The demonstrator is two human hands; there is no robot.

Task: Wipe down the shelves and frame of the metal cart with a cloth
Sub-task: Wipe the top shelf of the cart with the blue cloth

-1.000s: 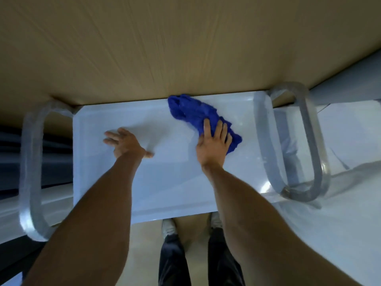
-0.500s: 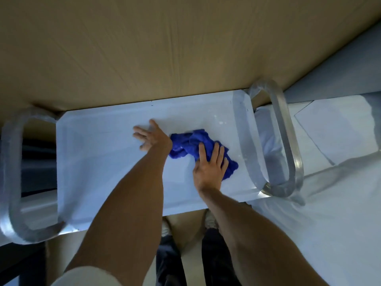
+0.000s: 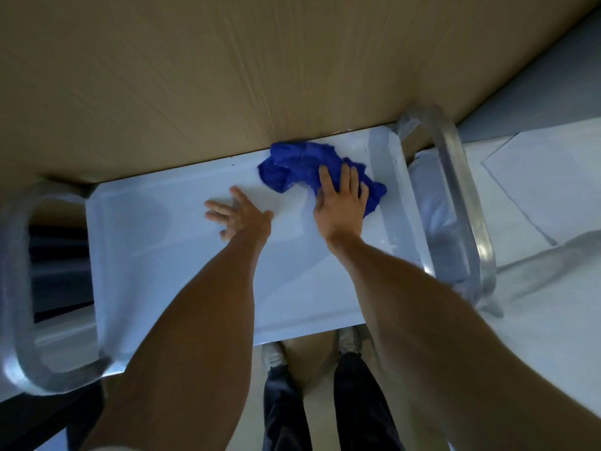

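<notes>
Here the right hand [image 3: 341, 203] lay flat on the blue cloth [image 3: 302, 166], fingers straight and spread, pressing it onto the top shelf [image 3: 169, 229] of the metal cart instead of gripping it. A flat palm probably spread the pressure, so more of the bunched fabric met the metal. The cloth reached out ahead of those fingertips to the shelf's far edge, where it seemed to touch the tan wall [image 3: 227, 76], though blur there made the contact uncertain.

The left hand [image 3: 239, 214] rested just beside the right one, on its inner side, open with fingers splayed on bare shelf and holding nothing. By my reading it was there to brace the cart and keep it from rolling under the push.

To the outer side of the right hand, the right frame loop [image 3: 461, 190] curved close by; the left frame loop [image 3: 19, 288] stood well off beyond the left hand. Neither loop was being touched by cloth, so the frame looked like work yet to be done. Below the forearms, nearer the body, the person's dark trousers [image 3: 283, 402] and shoes [image 3: 274, 356] showed past the shelf's near edge.
</notes>
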